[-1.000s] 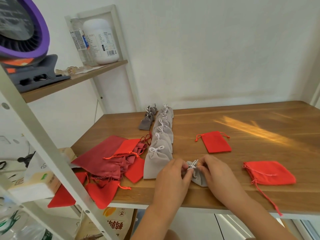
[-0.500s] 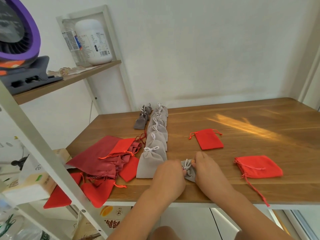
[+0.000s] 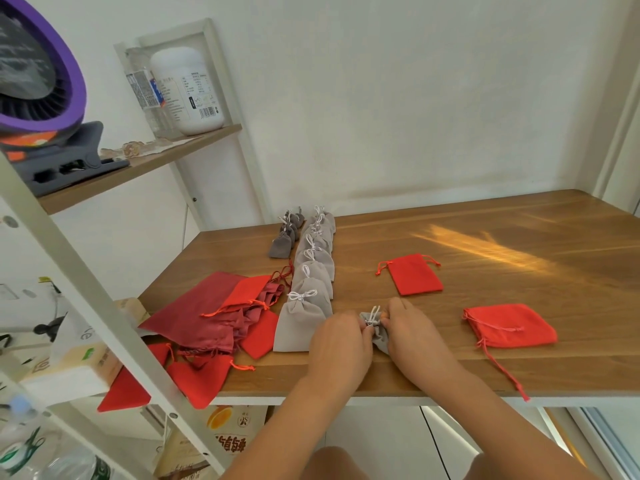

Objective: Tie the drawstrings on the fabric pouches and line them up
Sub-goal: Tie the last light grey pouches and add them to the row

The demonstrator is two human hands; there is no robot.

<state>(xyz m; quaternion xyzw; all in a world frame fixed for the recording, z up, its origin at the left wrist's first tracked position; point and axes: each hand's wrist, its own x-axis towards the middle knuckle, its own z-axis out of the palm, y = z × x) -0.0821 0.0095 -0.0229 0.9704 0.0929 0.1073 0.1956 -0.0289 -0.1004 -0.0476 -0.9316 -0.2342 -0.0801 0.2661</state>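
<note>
— Where is the pouch that the person is working on?

— The small grey pouch lies on the wooden table, near its front edge and between the two hands. Its mouth is drawn into a tight neck, and a white drawstring stands up from the neck in short loops. The body below is a crumpled grey wedge, partly hidden by fingers.

— And the hands?

— The left hand and the right hand both curl their fingers in at the neck, pinching pouch and cord from either side. Whether the knot is complete cannot be told.

— What lies around it?

— Just to the left, a row of larger pale grey pouches runs toward the wall, each overlapping the next and each closed with a white bow. Beside the row's far end sits a shorter line of darker grey pouches. Further left is a heap of red and dark red pouches, some hanging over the table's edge. To the right lie two flat ones with loose cords: a near red pouch well apart from the right hand, and a far red pouch beyond it
</note>
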